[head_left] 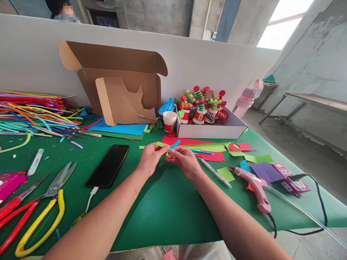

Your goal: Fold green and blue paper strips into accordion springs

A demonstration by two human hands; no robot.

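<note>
Grip closed, L hand (151,156) on lime strip (161,144), R hand (185,159) on blue strip (176,143), touching above tabletop (165,224); prob. v. light, bendy paper, creases easily, best pinched gently nr where they meet.

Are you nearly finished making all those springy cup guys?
Partly, it seems. Several cup figures look finished in the white box. The left hand and right hand pinch small lime and blue strips. The stacked cups look undecorated, so probably those are left. I can't tell how many.
</note>
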